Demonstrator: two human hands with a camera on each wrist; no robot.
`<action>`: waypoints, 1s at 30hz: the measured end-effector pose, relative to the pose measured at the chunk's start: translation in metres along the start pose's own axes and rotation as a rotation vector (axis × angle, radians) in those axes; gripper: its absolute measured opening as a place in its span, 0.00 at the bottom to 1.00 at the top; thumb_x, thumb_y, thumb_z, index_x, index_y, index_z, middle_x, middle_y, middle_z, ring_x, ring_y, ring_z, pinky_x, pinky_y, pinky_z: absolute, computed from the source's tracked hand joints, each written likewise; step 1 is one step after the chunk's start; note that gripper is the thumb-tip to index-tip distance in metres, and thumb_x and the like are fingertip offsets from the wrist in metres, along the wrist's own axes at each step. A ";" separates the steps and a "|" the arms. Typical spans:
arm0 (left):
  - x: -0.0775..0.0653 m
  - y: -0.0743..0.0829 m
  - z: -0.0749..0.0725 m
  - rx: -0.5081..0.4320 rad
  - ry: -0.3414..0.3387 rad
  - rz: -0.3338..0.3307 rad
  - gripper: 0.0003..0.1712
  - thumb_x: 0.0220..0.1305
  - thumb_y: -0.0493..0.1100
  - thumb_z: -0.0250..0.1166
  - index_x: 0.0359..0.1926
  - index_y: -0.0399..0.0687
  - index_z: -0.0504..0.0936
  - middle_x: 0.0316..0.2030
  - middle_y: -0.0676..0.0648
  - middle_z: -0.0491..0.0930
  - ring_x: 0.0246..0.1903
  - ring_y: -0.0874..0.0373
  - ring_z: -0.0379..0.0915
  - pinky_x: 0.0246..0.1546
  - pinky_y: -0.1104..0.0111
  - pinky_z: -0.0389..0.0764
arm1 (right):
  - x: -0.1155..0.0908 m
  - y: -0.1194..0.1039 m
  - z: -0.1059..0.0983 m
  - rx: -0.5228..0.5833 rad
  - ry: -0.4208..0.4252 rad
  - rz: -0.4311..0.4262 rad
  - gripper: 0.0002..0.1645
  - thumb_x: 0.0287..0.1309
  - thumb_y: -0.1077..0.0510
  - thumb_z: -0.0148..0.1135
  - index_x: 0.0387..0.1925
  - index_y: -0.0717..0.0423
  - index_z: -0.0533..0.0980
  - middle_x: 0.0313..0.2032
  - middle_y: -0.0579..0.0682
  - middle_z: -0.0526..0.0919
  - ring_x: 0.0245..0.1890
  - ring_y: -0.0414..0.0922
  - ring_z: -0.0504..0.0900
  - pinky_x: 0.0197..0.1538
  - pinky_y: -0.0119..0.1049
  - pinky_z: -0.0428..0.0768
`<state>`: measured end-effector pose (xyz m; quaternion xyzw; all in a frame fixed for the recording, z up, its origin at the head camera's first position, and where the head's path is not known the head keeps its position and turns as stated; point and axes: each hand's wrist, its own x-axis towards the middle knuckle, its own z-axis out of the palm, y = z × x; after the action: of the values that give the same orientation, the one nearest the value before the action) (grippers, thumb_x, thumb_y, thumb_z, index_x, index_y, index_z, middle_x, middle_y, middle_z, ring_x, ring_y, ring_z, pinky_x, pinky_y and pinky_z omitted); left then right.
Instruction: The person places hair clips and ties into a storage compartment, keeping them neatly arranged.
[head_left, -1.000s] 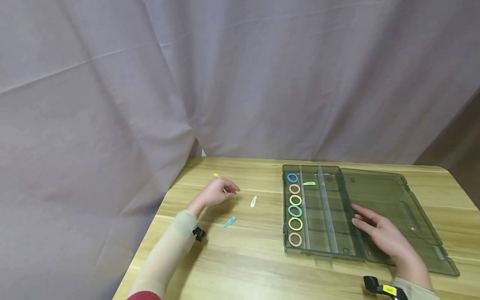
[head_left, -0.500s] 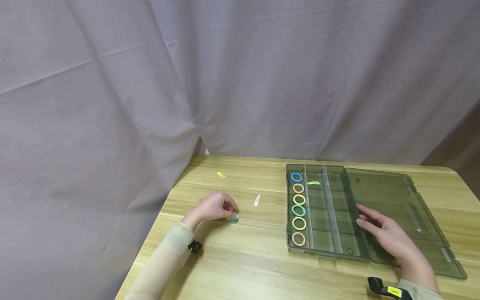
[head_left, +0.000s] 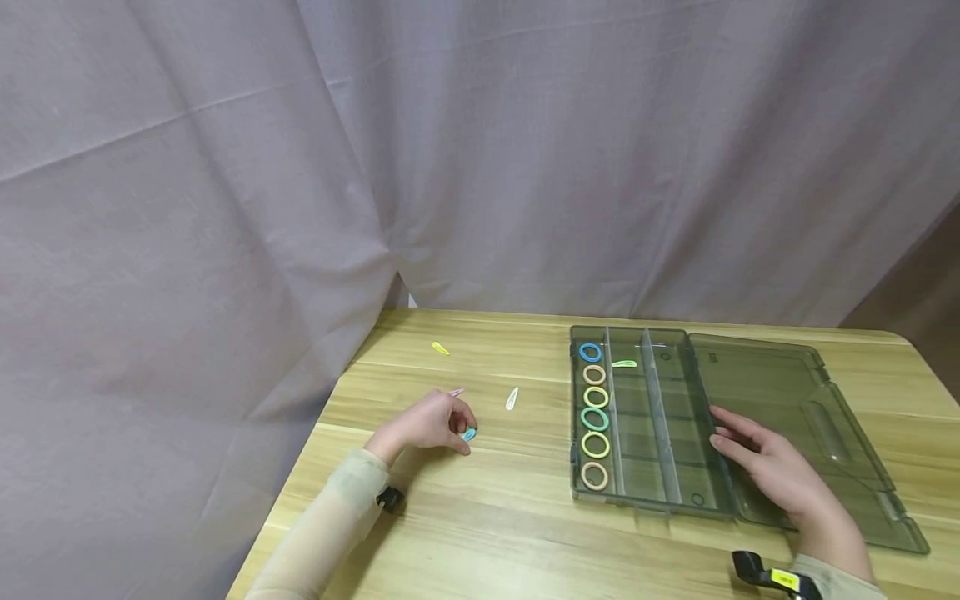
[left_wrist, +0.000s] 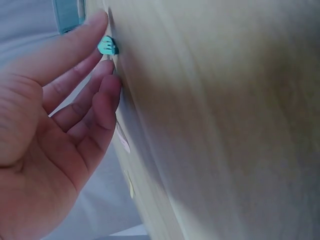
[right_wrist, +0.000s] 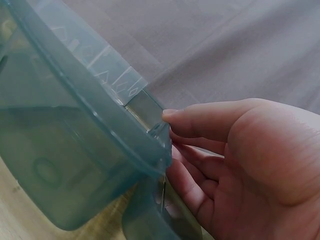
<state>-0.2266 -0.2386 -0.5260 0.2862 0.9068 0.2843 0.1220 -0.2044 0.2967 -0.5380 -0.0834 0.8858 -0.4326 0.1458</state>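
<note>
My left hand (head_left: 431, 421) is low over the table at the left, thumb and fingertips around a blue snap hair clip (head_left: 468, 434). In the left wrist view the hair clip (left_wrist: 107, 46) shows between the thumb and fingers, close against the wood. My right hand (head_left: 772, 462) holds the hinge side of a see-through grey storage box (head_left: 652, 507), thumb on the edge and fingers below it. The box lies open, its lid (head_left: 787, 392) folded out to the right. A green hair clip (head_left: 624, 363) sits in the middle column.
Several hair ties, such as a blue one (head_left: 590, 352), line the box's left column. On the table lie a white hair clip (head_left: 512, 398), a yellow hair clip (head_left: 441, 348) and a pink hair clip (head_left: 457, 392), partly behind the left hand. A grey curtain (head_left: 525, 167) hangs behind.
My left hand has come from beside the yellow hair clip toward the front and now has its fingers at the blue one. The right hand stays on the box.
</note>
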 end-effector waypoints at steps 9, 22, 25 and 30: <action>0.001 -0.002 0.002 -0.005 0.016 -0.037 0.16 0.50 0.34 0.86 0.39 0.42 0.89 0.25 0.59 0.81 0.26 0.71 0.75 0.81 0.52 0.53 | 0.000 -0.002 0.001 0.012 -0.013 0.004 0.46 0.83 0.38 0.51 0.84 0.61 0.52 0.74 0.76 0.65 0.71 0.73 0.66 0.56 0.45 0.79; 0.005 0.002 0.002 0.000 0.022 -0.050 0.14 0.50 0.31 0.85 0.37 0.43 0.90 0.24 0.59 0.81 0.26 0.70 0.75 0.81 0.53 0.52 | 0.001 0.001 -0.003 0.008 0.001 -0.008 0.46 0.83 0.39 0.52 0.84 0.62 0.53 0.73 0.76 0.66 0.71 0.71 0.67 0.45 0.21 0.73; 0.005 0.002 0.004 0.002 0.027 -0.056 0.13 0.51 0.32 0.84 0.35 0.45 0.90 0.24 0.60 0.81 0.25 0.70 0.75 0.81 0.52 0.51 | 0.001 0.001 -0.003 0.003 0.006 -0.011 0.46 0.83 0.39 0.52 0.84 0.62 0.53 0.73 0.75 0.66 0.70 0.71 0.67 0.45 0.20 0.72; 0.001 0.001 0.007 0.023 0.024 -0.055 0.11 0.54 0.33 0.83 0.32 0.48 0.89 0.23 0.60 0.80 0.25 0.70 0.74 0.81 0.51 0.50 | 0.001 0.002 -0.001 0.018 -0.001 -0.009 0.45 0.83 0.40 0.53 0.84 0.63 0.53 0.73 0.75 0.66 0.70 0.70 0.67 0.45 0.20 0.72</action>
<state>-0.2241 -0.2341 -0.5310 0.2591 0.9190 0.2738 0.1155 -0.2057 0.2979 -0.5391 -0.0861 0.8814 -0.4412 0.1450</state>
